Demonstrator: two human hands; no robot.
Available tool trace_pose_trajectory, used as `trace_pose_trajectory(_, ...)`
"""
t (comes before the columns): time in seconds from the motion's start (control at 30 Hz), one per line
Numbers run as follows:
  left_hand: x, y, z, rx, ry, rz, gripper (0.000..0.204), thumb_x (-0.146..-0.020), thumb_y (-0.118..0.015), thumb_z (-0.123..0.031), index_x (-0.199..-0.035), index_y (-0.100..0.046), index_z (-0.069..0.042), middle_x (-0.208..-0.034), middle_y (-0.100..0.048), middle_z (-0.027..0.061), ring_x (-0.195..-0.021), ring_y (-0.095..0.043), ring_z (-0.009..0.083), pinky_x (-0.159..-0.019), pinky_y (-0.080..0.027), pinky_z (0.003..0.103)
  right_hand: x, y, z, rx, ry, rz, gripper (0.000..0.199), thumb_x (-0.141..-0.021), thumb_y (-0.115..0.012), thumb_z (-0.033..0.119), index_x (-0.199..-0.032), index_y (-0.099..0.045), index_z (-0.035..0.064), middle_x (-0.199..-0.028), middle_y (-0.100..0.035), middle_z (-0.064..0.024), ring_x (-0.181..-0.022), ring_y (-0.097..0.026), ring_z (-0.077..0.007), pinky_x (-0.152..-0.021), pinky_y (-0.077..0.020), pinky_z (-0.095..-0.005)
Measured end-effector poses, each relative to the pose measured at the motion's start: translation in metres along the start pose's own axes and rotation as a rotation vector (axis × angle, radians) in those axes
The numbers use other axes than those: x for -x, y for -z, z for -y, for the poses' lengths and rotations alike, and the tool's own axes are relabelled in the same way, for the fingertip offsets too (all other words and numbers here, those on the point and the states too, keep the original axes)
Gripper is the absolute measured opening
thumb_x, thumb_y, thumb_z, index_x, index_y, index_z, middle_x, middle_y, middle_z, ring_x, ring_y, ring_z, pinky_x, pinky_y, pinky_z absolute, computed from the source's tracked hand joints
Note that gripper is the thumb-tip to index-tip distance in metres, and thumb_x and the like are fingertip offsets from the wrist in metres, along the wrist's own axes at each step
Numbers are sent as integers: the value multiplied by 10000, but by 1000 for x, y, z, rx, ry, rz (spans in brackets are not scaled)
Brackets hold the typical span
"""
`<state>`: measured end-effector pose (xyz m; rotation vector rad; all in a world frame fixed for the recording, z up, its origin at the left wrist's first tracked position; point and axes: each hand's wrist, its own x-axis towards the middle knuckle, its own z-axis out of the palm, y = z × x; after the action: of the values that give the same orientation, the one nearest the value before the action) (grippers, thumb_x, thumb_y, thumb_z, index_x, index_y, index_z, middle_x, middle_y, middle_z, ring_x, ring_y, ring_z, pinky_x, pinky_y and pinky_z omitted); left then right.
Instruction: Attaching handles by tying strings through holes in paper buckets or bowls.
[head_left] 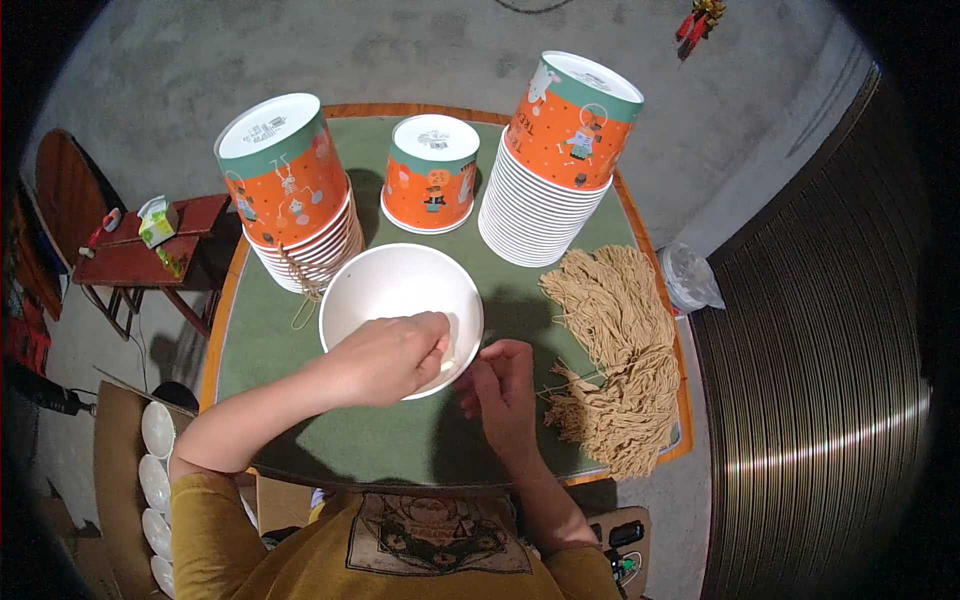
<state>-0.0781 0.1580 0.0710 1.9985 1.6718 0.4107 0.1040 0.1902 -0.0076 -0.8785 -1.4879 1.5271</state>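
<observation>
Head view shows the white bucket [365, 285] mouth up on the green-covered tabletop [350, 440], between the left bucket stack [290, 190] and the tan cord bundle [620, 360]. The left hand [385, 358] reaches inside it, the right hand [502, 395] curls just outside; whether either grip is clamped on anything, I cannot tell.
</observation>
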Motion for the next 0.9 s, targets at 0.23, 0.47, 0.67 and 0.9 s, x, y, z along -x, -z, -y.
trace_pose_trajectory(0.23, 6, 7, 2, 61, 10, -164, 138, -906, -498, -140, -940, -491, -7, -913, -578, 205, -842, -580, 406, -746, -461, 475, -8, 14, 14, 487, 470, -135, 137, -924, -582, 124, -1040, -553, 56, -823, -583, -65, -635, -550, -122, -564, -454, -288)
trace_pose_trajectory(0.47, -1, -9, 6, 525, -105, -210, 187, -851, -524, 20, -1029, -497, -31, -928, -546, 57, -809, -574, 142, -718, -481, 285, -17, 3, 19, 430, 370, 32, 127, -867, -662, 137, -959, -630, 56, -777, -564, -47, -579, -505, -102, -556, -418, -245)
trace_pose_trajectory(0.67, -5, -15, 12, 1229, 64, 91, 507, -816, -540, 95, -1297, -437, -27, -1034, -580, 48, -938, -571, 100, -842, -467, 243, -17, -3, 20, 108, 120, 28, 94, -899, -625, 116, -931, -635, 29, -743, -540, 70, -633, -428, -16, -586, -366, -195)
trace_pose_trajectory(0.9, -8, -23, 3, 1237, 152, 39, 233, -896, -602, -70, -1115, -540, -18, -943, -602, 28, -853, -568, 97, -755, -458, 227, -19, -3, 13, -119, 29, 23, 130, -929, -576, 138, -989, -599, 25, -835, -603, 11, -787, -531, -59, -687, -441, -242)
